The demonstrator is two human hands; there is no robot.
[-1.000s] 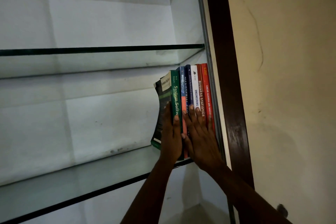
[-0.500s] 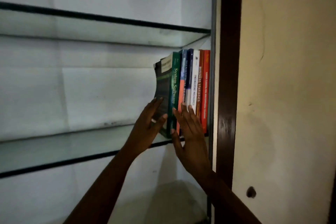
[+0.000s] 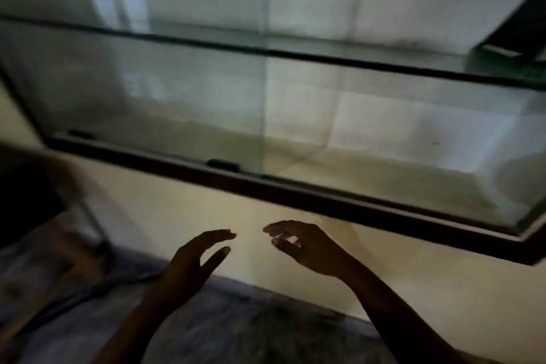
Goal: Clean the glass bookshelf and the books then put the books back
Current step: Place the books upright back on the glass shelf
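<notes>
The bookshelf (image 3: pixel 295 196) fills the upper view, its dark lower frame running aslant. The books (image 3: pixel 499 60) show only as a blurred green corner at the bookshelf's upper right, on its glass shelf (image 3: pixel 325 57). Below the bookshelf, two hands hang apart, touching nothing. The left hand (image 3: pixel 192 263) has straight fingers and its thumb spread; the right hand (image 3: pixel 307 248) has loosely curved fingers.
</notes>
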